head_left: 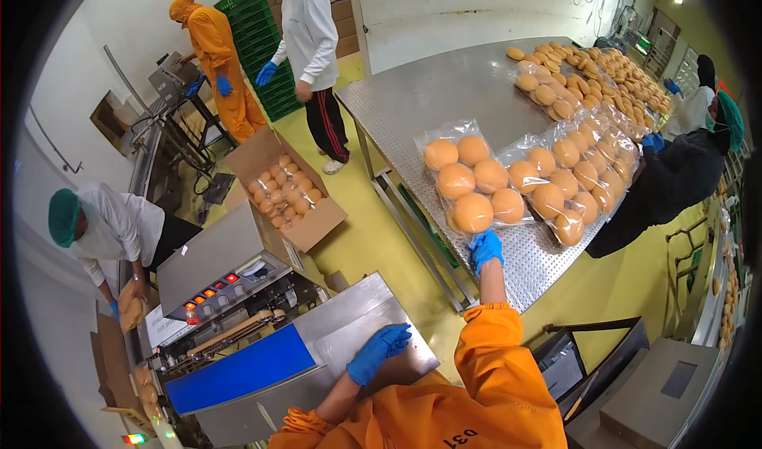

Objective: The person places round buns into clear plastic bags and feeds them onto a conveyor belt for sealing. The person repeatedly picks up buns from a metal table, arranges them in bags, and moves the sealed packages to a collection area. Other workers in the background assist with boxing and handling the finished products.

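Observation:
My right hand (pixel 486 251), in a blue glove, reaches out to the perforated metal table (pixel 444 76) and is closed on the near end of a clear plastic bag of round golden buns (pixel 456 181). The buns lie in pairs inside the bag. More bagged buns (pixel 565 182) lie just right of it, some overlapping. My left hand (pixel 379 354), also blue-gloved, hovers over or rests on the steel plate (pixel 349 314) beside a blue conveyor belt (pixel 242 370). Its fingers are stretched loosely and hold nothing that I can see.
A sealing machine (pixel 222 282) with lit buttons stands left, an open carton of bagged buns (pixel 286 191) behind it. Loose buns (pixel 611 76) heap at the table's far end. Co-workers stand left, behind and right. A dark-framed bin (pixel 587 362) stands near right.

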Demonstrator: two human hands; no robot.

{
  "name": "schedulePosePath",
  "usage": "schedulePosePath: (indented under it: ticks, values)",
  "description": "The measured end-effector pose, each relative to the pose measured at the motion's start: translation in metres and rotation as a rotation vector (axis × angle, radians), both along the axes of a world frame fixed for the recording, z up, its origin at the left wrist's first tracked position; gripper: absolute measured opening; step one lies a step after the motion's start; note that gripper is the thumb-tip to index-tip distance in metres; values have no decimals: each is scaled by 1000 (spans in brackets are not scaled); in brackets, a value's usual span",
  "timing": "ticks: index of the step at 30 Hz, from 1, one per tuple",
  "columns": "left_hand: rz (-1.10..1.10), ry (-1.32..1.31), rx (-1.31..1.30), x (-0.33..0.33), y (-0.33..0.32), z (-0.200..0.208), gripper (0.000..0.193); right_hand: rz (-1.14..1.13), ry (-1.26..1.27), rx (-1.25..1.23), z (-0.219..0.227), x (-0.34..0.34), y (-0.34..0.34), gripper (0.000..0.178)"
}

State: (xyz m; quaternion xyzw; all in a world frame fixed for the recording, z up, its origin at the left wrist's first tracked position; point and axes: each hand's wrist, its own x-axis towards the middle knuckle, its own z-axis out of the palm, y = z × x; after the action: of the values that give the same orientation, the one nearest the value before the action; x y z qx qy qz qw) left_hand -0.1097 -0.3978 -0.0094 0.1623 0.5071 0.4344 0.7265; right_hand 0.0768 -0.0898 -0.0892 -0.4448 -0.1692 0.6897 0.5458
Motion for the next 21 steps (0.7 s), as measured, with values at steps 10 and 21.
schedulePosePath:
  ticks: [10,21]
  values:
    - [-79,73,110,2,59,-21,33,-27,-76,-123,-9,43,-36,17]
    - [219,-1,148,53,203,-35,35,101,-862,-163,21,186,-142,14]
